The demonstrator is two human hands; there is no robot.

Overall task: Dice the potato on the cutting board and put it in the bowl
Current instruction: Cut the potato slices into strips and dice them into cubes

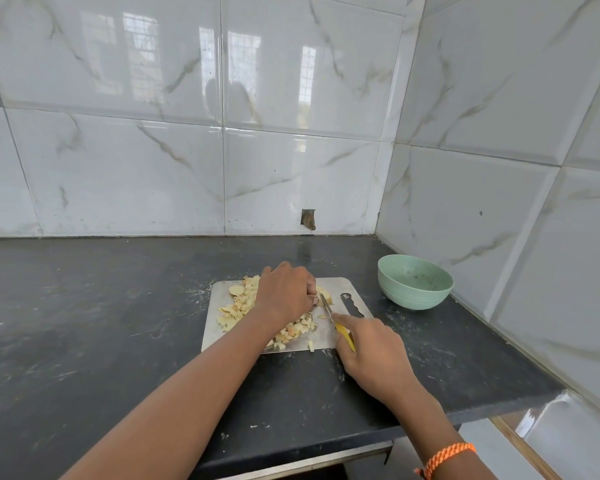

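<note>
The dark surface is big, with lots of free room to the left, but two tiled walls meet in a corner on the right. The green bowl sits near that corner, just beside the metal cutting board, and it looks empty. The board's near edge is well back from the surface's front edge.

The left hand is curled over the last uncut piece of potato, holding it down. Its fingertips are right next to the knife blade. That is the big worry: if the potato slips, the blade could nick a finger.

The right hand grips the knife's yellow handle (the blade is thin and small).

The heap of diced potato spreads across the board under the left arm. The arm could push bits off. One small cube already sits at the board's near edge and may fall.
</note>
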